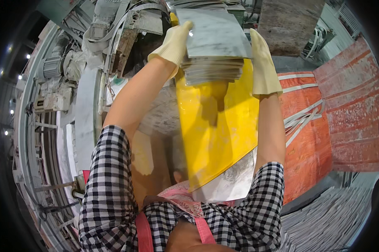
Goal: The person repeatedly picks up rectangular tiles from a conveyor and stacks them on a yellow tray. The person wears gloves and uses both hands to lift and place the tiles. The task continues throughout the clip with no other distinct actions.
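Both hands wear cream gloves. The left hand [175,42] curls its fingers over the left edge of the top grey stone tile [214,35]. The right hand [263,63] lies flat and extended against the right side of the tile stack [212,69]. The stack rests at the upper end of a yellow sloped panel [216,126], directly ahead. Grey machinery [109,33] crowds the left side. Red-orange stone slabs [349,105] with pale straps [300,119] lie to the right; stacked grey tiles [328,222] fill the lower right.
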Tool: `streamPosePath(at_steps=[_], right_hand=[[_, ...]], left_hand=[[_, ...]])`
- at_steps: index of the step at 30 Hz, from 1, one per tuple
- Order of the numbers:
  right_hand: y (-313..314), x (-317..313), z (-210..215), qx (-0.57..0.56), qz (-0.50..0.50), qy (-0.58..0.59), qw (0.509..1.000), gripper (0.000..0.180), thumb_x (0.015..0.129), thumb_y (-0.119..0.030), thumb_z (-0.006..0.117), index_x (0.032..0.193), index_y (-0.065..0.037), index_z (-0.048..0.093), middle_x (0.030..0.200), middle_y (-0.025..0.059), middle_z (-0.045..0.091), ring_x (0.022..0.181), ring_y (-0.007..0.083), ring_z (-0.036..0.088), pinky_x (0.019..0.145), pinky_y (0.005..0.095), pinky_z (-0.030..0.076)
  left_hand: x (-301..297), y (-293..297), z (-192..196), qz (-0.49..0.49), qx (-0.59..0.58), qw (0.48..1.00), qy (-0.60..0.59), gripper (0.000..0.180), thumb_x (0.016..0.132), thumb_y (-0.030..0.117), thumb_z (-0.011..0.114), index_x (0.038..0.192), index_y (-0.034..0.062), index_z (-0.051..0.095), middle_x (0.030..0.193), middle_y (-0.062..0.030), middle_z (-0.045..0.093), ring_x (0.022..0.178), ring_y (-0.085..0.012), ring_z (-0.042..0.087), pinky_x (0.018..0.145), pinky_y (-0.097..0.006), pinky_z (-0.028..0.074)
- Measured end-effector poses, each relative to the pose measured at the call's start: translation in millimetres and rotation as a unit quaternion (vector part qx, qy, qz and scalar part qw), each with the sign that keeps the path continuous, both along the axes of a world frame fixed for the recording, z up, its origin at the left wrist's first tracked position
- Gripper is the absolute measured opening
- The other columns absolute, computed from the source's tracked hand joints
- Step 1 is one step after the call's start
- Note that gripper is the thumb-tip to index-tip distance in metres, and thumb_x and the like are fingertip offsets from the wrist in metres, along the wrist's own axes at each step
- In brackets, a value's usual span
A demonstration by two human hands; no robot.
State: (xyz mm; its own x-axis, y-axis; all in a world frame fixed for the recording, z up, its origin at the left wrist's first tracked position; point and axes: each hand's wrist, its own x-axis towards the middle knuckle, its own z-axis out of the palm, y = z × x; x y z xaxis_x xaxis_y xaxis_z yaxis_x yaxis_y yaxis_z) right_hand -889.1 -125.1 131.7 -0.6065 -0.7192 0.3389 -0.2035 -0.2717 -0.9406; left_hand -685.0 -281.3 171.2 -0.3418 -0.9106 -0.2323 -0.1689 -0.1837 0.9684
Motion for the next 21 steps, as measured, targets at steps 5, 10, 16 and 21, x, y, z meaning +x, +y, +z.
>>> streamPosePath(at_steps=[5, 10, 16, 21], right_hand=[[-20, -6, -22, 0.167, -0.076, 0.266, 0.946, 0.050, 0.093, -0.047, 0.063, 0.136, -0.022, 0.063, 0.153, 0.0093, 0.050, 0.135, 0.0319, 0.052, 0.110, 0.0383, 0.042], [-13, 33, -5, 0.128, -0.074, 0.347, 0.926, 0.039, 0.097, -0.033, 0.064, 0.129, -0.010, 0.066, 0.132, 0.0075, 0.067, 0.121, 0.0255, 0.063, 0.102, 0.0334, 0.045], [3, 62, 20, 0.180, -0.038, 0.344, 0.921, 0.045, 0.104, -0.031, 0.057, 0.137, 0.000, 0.059, 0.148, 0.0146, 0.054, 0.137, 0.0260, 0.050, 0.113, 0.0327, 0.035], [8, 57, 26, 0.224, -0.093, 0.485, 0.840, 0.044, 0.104, -0.035, 0.054, 0.136, -0.004, 0.061, 0.141, 0.0191, 0.059, 0.130, 0.0340, 0.054, 0.110, 0.0394, 0.039]], left_hand=[[-2, -17, 13, -0.074, -0.246, 0.913, -0.316, 0.050, 0.097, 0.047, 0.058, 0.105, -0.0002, 0.073, 0.095, -0.0154, 0.075, 0.089, -0.0269, 0.072, 0.076, -0.042, 0.054], [79, 19, 68, -0.229, -0.514, 0.680, -0.470, 0.036, 0.097, 0.040, 0.056, 0.107, 0.0104, 0.073, 0.100, -0.0125, 0.074, 0.094, -0.0331, 0.072, 0.077, -0.044, 0.057], [323, 118, -29, -0.104, -0.365, 0.862, -0.336, 0.040, 0.098, 0.042, 0.055, 0.113, 0.0088, 0.072, 0.104, -0.0170, 0.073, 0.095, -0.0359, 0.070, 0.086, -0.045, 0.054], [604, 182, -103, 0.251, -0.146, 0.815, -0.501, 0.036, 0.091, 0.031, 0.062, 0.116, 0.0049, 0.067, 0.108, -0.0221, 0.070, 0.103, -0.0403, 0.067, 0.086, -0.049, 0.054]])
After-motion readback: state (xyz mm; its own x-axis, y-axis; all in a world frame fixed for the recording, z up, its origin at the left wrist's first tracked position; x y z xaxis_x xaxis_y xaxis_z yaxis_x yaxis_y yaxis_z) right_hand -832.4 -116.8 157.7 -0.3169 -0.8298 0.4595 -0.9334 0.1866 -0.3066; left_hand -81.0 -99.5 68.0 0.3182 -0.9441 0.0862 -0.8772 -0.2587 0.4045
